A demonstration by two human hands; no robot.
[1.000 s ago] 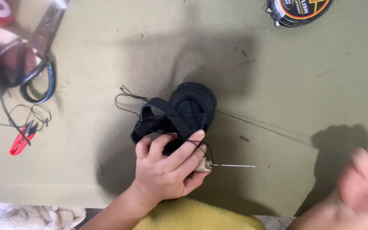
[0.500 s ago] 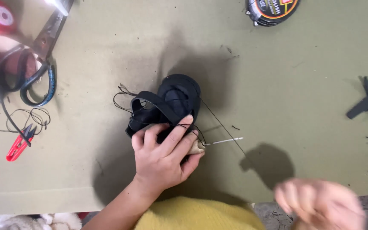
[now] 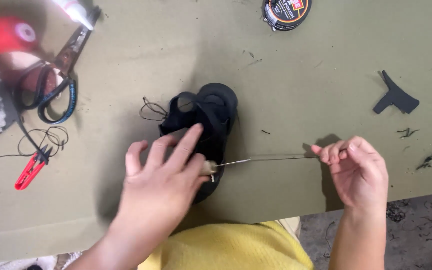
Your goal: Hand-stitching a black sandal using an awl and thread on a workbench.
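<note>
Partly, left hand (image 3: 163, 182) hides the black sandal (image 3: 211, 117); right hand (image 3: 358, 167) grip pinches thread (image 3: 276, 158)

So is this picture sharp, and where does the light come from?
Head view: mostly sharp, both hands included; the left hand casts a soft shadow leftward on the table, the right hand a small one up-left, so light seems to come from the right; no strong glare.

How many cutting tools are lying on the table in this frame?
2. Large black-handled scissors lie at the upper left, and small red thread snips lie below them near the left edge. Others may lie outside the frame.
</note>
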